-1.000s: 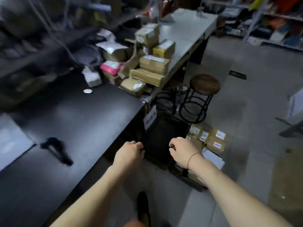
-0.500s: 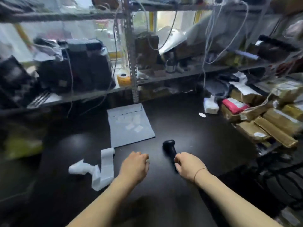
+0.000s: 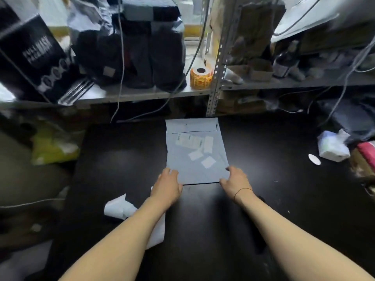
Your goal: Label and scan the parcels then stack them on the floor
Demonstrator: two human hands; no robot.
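A flat grey mailer bag [image 3: 194, 151] with several small white labels on it lies on the black table [image 3: 263, 155], in front of the shelf. My left hand [image 3: 167, 184] is on its near left corner, thumb at the near edge. My right hand [image 3: 235, 179] pinches the near right corner between thumb and fingers. A dark handheld scanner [image 3: 260, 244] lies on the table beside my right forearm and is partly hidden by it. A pink parcel [image 3: 368, 151] and brown boxes show at the far right edge.
A curled white label backing strip [image 3: 119, 207] lies under my left forearm. A metal shelf [image 3: 142, 94] behind the table holds black packs and an orange label roll [image 3: 200, 77]. A white tissue pack [image 3: 332, 147] and a white disc [image 3: 314, 159] sit at the right. Cables hang down.
My view has swung left from the floor parcels and stool to the table. Both hands moved forward from beside the scanner to the near corners of the grey mailer bag.
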